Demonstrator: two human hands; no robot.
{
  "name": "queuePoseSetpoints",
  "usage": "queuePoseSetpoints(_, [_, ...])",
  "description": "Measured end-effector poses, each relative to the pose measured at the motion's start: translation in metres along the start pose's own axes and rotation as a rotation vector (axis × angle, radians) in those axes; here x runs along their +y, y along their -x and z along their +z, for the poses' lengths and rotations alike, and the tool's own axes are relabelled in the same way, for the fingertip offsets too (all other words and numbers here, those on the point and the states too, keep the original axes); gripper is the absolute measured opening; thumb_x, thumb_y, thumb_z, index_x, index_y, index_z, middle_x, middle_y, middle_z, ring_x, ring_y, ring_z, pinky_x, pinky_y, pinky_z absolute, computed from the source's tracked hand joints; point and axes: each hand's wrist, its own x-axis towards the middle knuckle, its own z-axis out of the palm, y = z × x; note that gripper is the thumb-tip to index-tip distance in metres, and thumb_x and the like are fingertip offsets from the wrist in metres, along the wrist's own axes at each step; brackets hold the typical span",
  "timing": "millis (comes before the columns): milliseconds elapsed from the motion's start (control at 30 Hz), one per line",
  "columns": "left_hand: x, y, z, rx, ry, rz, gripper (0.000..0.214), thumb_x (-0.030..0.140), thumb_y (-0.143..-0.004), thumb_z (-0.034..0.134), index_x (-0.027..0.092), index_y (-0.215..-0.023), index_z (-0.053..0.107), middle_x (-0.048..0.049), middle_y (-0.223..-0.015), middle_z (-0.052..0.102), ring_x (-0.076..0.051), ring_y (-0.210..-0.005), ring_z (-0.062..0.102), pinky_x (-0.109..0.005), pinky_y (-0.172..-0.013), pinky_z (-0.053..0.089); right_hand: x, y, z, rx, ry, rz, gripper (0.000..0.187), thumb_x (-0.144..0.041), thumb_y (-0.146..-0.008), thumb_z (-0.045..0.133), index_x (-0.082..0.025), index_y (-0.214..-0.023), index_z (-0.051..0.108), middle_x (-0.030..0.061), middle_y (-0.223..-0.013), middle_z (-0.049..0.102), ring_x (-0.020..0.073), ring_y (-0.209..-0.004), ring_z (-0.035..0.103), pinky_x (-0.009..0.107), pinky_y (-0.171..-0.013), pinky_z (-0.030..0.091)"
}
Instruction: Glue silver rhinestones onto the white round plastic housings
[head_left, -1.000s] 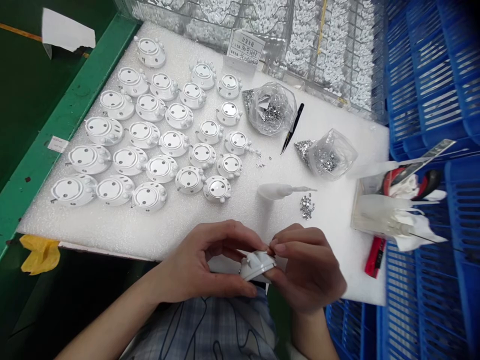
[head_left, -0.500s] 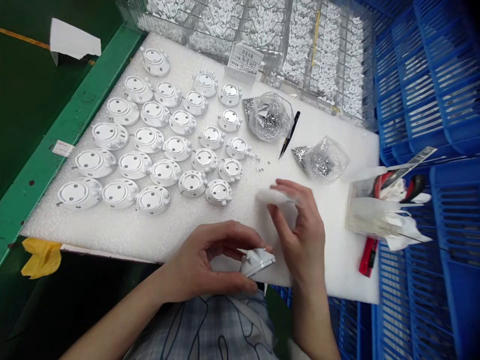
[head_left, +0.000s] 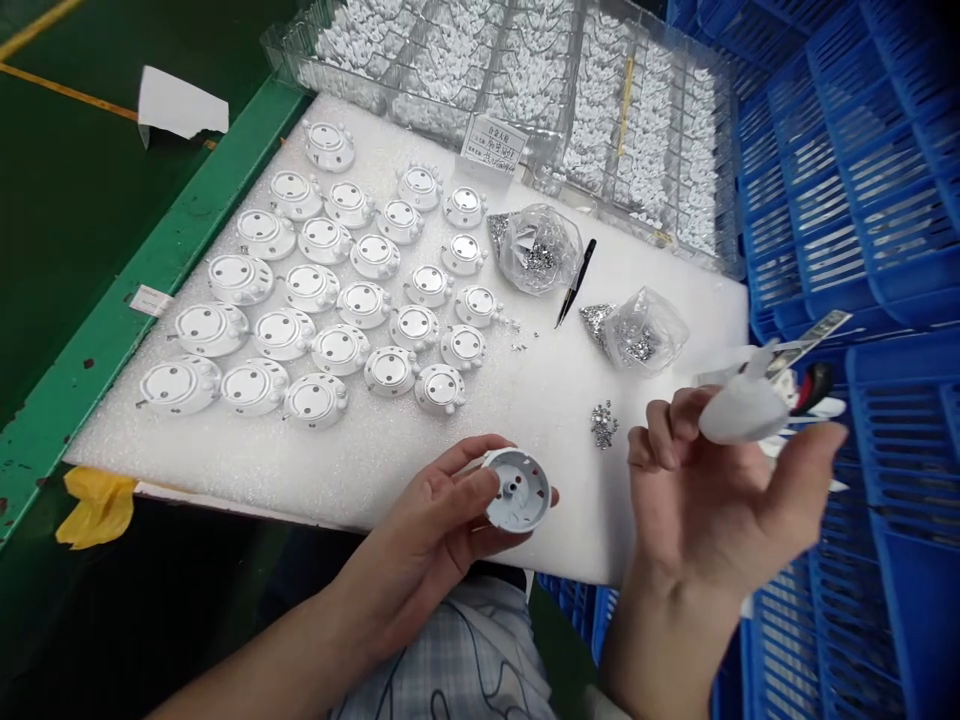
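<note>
My left hand [head_left: 442,525] grips a round white plastic part [head_left: 516,488] near the front edge of the white foam pad [head_left: 525,400], its hollow underside turned up toward me. My right hand [head_left: 720,490] is raised at the right, palm up, and holds a small translucent white squeeze bottle [head_left: 742,410] between fingers and thumb. A small heap of shiny metal bits [head_left: 602,423] lies on the foam between the two hands. Several rows of finished white round parts [head_left: 337,290] cover the left half of the pad.
Two clear bags of metal bits [head_left: 541,245] [head_left: 645,330] and black tweezers [head_left: 574,285] lie mid-pad. A clear tray of small white pieces [head_left: 525,70] stands at the back. Blue crates [head_left: 862,200] line the right. A green rail [head_left: 150,280] runs along the left, with a yellow rag [head_left: 94,505].
My right hand left the part, took the squeeze bottle off the foam and lifted it to the right. My left hand turned the part so its hollow side faces up.
</note>
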Motion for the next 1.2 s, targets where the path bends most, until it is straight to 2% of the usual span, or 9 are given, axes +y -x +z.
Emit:
queuePoseSetpoints(67, [-0.001,0.000,0.003,0.044,-0.001,0.013,0.034,0.030,-0.079,0.090,0.018,-0.103,0.070,-0.0028,-0.093,0.080,-0.013,-0.090,0.077,-0.017,-0.079,0.059,0.001,-0.001,0.005,0.010,0.060,-0.095,0.051,-0.067,-0.082,0.070,-0.020,-0.068,0.053,-0.0064,-0.062,0.038,0.0085,-0.051,0.031,0.025,-0.048,0.025])
queuePoseSetpoints(167, [-0.002,-0.001,0.004,0.081,-0.001,0.029,0.032,0.029,-0.082,0.088,0.017,-0.105,0.070,-0.0025,-0.092,0.080,-0.013,-0.089,0.077,-0.018,-0.079,0.060,0.007,0.002,0.010,0.025,0.167,-0.371,0.051,-0.054,-0.080,0.077,-0.022,-0.059,0.045,-0.0068,-0.057,0.030,0.0104,-0.051,0.032,0.029,-0.051,0.026])
queuePoseSetpoints(233, [-0.003,-0.001,0.004,0.093,0.007,0.031,0.033,0.027,-0.082,0.088,0.017,-0.107,0.069,-0.0015,-0.092,0.080,-0.013,-0.090,0.077,-0.018,-0.080,0.061,0.012,0.006,0.011,-0.020,0.237,-0.514,0.050,-0.047,-0.080,0.078,-0.022,-0.055,0.043,-0.0064,-0.054,0.028,0.0111,-0.050,0.030,0.031,-0.051,0.024])
queuePoseSetpoints(300, [-0.003,-0.001,0.004,0.092,0.016,0.033,0.032,0.026,-0.083,0.087,0.017,-0.108,0.068,-0.0009,-0.092,0.080,-0.013,-0.090,0.077,-0.019,-0.081,0.061,0.016,0.011,0.010,-0.085,0.329,-0.575,0.052,-0.047,-0.086,0.071,-0.022,-0.051,0.041,-0.0056,-0.051,0.027,0.0115,-0.048,0.027,0.033,-0.052,0.022])
queuePoseSetpoints(400, [-0.004,-0.002,0.006,0.087,0.017,0.031,0.031,0.025,-0.086,0.084,0.017,-0.109,0.065,-0.0011,-0.092,0.079,-0.014,-0.089,0.078,-0.019,-0.081,0.061,0.017,0.017,0.006,-0.143,0.439,-0.615,0.055,-0.046,-0.093,0.063,-0.022,-0.050,0.038,-0.0044,-0.049,0.027,0.0117,-0.047,0.025,0.034,-0.053,0.020])
queuePoseSetpoints(600, [-0.004,-0.004,0.006,0.086,-0.002,0.027,0.034,0.027,-0.083,0.086,0.018,-0.108,0.064,-0.0005,-0.089,0.077,-0.014,-0.089,0.076,-0.020,-0.081,0.059,0.016,0.021,0.001,-0.226,0.576,-0.649,0.056,-0.047,-0.096,0.060,-0.022,-0.051,0.037,-0.0024,-0.050,0.026,0.0125,-0.048,0.028,0.034,-0.053,0.020])
queuePoseSetpoints(933, [-0.006,-0.006,0.001,0.030,-0.033,0.030,0.033,0.031,-0.086,0.084,0.019,-0.109,0.063,-0.0013,-0.093,0.076,-0.014,-0.093,0.075,-0.020,-0.083,0.057,0.015,0.022,0.004,-0.222,0.590,-0.667,0.055,-0.043,-0.095,0.060,-0.023,-0.051,0.033,-0.0021,-0.050,0.026,0.0132,-0.047,0.025,0.034,-0.054,0.021])
queuePoseSetpoints(1200, [-0.005,-0.004,0.004,0.060,-0.046,0.031,0.039,0.032,-0.083,0.087,0.019,-0.109,0.062,-0.0011,-0.091,0.076,-0.014,-0.091,0.075,-0.020,-0.082,0.057,0.017,0.022,0.005,-0.201,0.580,-0.666,0.053,-0.042,-0.094,0.061,-0.024,-0.051,0.034,-0.0022,-0.051,0.026,0.0137,-0.047,0.026,0.035,-0.053,0.020])
